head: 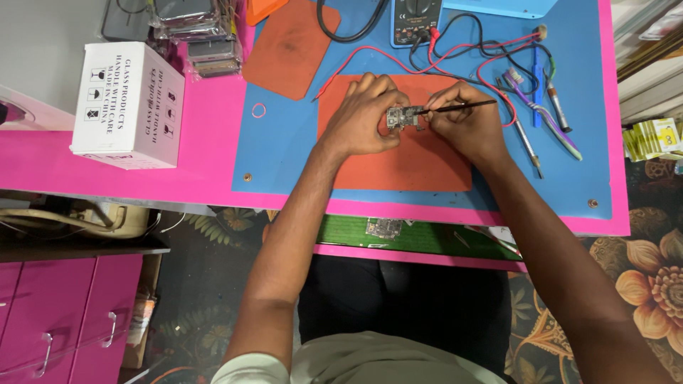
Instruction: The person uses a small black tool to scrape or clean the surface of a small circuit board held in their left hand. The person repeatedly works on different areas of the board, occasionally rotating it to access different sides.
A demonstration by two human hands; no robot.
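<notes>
On the pink bench point(213, 128), an orange mat point(398, 163) lies. Above its middle, my left hand point(359, 117) grips a circuit board point(404, 116). My right hand point(466, 124) pinches a thin tool point(462, 107) onto it; probing step, I judge, needing steadiness.

Circuit board point(404, 116) partly hidden by fingers — multimeter point(416, 18) cut off above.

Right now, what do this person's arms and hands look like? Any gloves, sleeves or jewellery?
Both arms are bare from the hands to the upper arm. The left hand and right hand wear no gloves, and no rings, watch or bracelet show. Short, pale grey-green sleeves of a T-shirt appear at the bottom edge. No markings are visible.
</notes>
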